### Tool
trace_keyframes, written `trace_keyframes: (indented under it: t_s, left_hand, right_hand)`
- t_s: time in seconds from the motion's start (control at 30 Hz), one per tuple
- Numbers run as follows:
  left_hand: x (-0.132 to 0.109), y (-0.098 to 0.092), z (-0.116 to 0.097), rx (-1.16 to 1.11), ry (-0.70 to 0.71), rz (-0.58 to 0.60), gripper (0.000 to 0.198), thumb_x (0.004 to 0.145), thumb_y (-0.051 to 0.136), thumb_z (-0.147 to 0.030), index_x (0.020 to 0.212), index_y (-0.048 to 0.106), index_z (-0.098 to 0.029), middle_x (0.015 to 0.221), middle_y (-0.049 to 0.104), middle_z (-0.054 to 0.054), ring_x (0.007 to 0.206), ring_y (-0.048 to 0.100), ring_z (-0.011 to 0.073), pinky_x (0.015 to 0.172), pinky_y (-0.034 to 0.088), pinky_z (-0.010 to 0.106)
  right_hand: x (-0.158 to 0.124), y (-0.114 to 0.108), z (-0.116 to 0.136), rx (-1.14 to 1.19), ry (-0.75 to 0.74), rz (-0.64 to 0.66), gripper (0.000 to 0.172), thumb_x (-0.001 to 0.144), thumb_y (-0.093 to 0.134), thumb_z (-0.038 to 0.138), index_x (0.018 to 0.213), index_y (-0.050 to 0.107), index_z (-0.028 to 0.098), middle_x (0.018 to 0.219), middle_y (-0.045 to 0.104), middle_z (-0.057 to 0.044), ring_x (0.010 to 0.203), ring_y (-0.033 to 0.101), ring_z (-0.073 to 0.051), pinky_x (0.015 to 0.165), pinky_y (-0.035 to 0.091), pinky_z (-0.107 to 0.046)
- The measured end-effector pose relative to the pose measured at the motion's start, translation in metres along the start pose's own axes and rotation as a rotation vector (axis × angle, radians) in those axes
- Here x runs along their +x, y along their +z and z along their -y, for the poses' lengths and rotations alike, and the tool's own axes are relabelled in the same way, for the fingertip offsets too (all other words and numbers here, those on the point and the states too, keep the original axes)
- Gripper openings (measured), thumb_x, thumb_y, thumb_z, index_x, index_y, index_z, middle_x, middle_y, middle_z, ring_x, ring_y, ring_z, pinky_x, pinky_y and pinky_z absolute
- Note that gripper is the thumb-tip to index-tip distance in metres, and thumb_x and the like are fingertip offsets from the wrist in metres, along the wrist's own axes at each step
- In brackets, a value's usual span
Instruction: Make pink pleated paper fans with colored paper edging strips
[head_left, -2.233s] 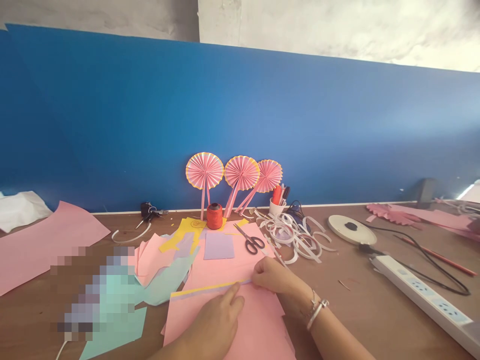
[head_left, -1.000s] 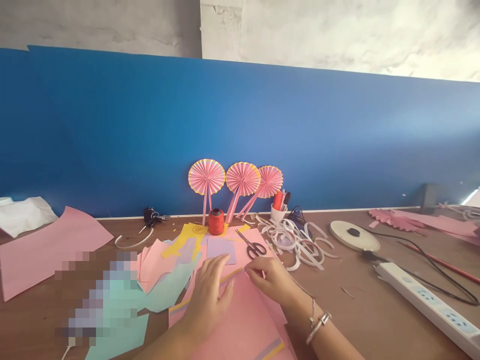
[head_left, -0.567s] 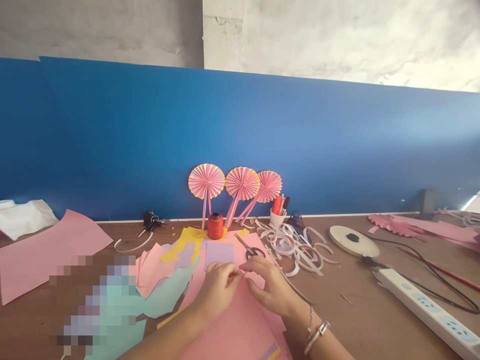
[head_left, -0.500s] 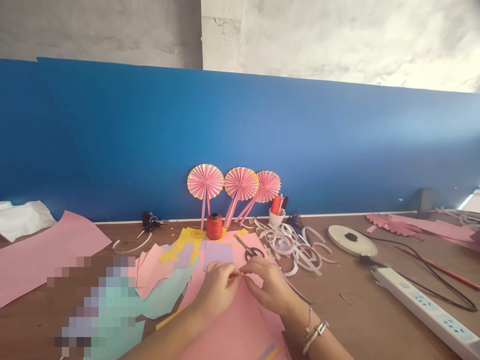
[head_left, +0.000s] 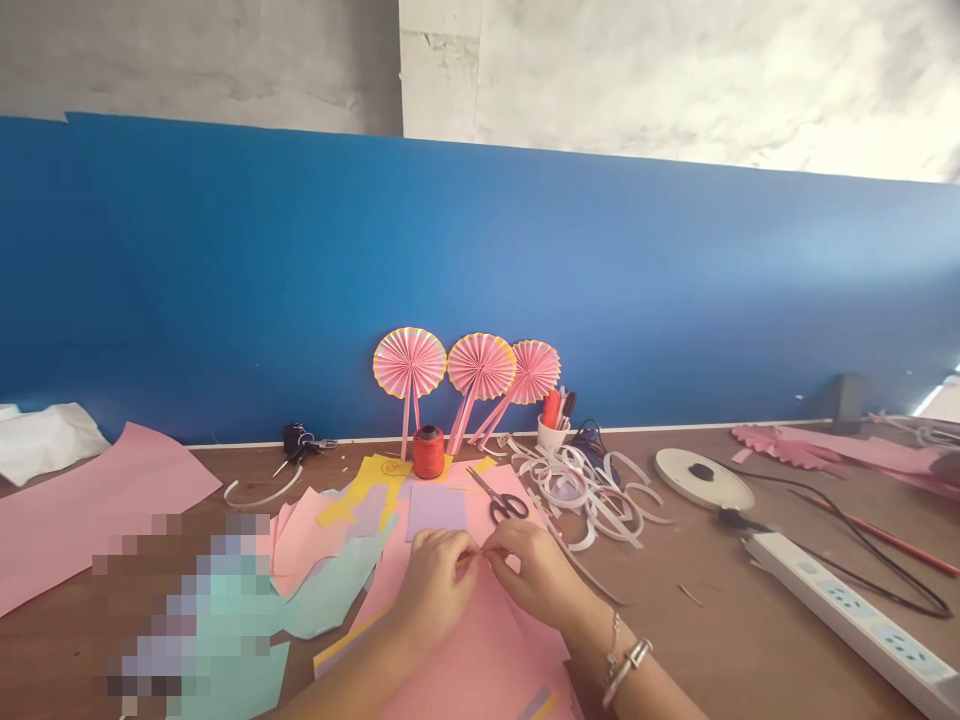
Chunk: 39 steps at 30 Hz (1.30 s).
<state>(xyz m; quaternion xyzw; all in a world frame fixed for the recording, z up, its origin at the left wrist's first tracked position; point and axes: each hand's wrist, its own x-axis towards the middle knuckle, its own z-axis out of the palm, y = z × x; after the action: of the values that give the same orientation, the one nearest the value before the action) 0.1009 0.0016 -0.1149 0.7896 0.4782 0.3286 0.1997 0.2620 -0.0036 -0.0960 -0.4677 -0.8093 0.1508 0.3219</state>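
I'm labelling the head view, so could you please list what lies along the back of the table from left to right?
White cloth → bunch of keys → orange thread spool → white pen cup → white round disc → white power strip.

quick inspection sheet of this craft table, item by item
surface: brown table, covered with paper near the hands
things in hand: pink sheet, its far edge pinched
clutter: scissors, orange thread spool, white paper strips, three paper fans, pen cup, keys
hands: left hand and right hand meet fingertip to fingertip on the sheet
cables: black cable beside the power strip
surroundings: blue panel, grey wall above
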Motion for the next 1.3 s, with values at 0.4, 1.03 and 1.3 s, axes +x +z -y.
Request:
trace_keyframes:
  t_s: [0.4, 1.03, 1.3]
  left_hand:
    - [0.002, -0.002, 0.015, -0.442, -0.208, 0.039, 0.024, 0.083, 0.042, -0.037, 0.072, 0.053, -0.020, 0.065, 0.054, -0.001, 0.063, 0.050, 0.0152, 0.058, 0.037, 0.025]
    - [0.009, -0.016, 0.017, -0.624, -0.375, 0.032, 0.024, 0.071, 0.056, -0.041, 0.069, 0.059, -0.017, 0.070, 0.062, 0.000, 0.073, 0.057, 0.0180, 0.067, 0.041, 0.028]
    - [0.015, -0.022, 0.022, -0.653, -0.338, -0.008, 0.027, 0.071, 0.054, -0.044, 0.066, 0.054, -0.018, 0.062, 0.050, -0.003, 0.064, 0.047, 0.0145, 0.062, 0.036, 0.025]
  right_hand:
    - [0.013, 0.028, -0.039, 0.092, 0.093, -0.106, 0.019, 0.079, 0.051, 0.016, 0.067, 0.067, 0.018, 0.089, 0.065, -0.008, 0.085, 0.058, -0.020, 0.076, 0.043, -0.032]
    - [0.017, 0.010, -0.054, -0.293, 0.476, -0.129, 0.043, 0.076, 0.049, 0.011, 0.118, 0.057, 0.014, 0.101, 0.066, -0.013, 0.092, 0.062, -0.024, 0.077, 0.044, -0.032]
    - [0.011, 0.017, -0.045, 0.549, 0.314, -0.019, 0.049, 0.065, 0.051, 0.014, 0.113, 0.062, 0.016, 0.084, 0.066, -0.004, 0.070, 0.059, -0.016, 0.057, 0.046, -0.025]
